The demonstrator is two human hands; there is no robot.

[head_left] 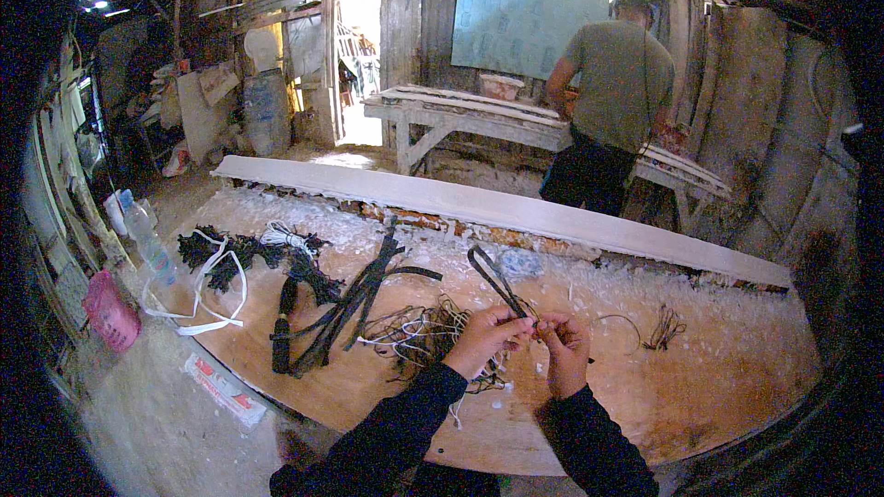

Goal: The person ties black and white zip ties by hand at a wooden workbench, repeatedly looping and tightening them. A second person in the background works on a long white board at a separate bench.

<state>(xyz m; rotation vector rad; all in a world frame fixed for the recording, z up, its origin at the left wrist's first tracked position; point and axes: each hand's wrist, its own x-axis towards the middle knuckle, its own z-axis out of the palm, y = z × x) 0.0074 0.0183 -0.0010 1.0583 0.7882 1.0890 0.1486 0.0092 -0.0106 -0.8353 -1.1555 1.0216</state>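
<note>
Both hands meet above the wooden board [645, 405]: left hand [488, 336] pinches 1 black strap [495, 281], its length running up and away leftward; right hand [564, 345] is clenched at its near end. Behind lies a tangle of cords [414, 331].

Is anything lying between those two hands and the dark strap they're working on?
Nothing visible. The left hand and right hand both pinch the dark strap directly. The tangle of cords lies off to the left on the wooden board.
</note>
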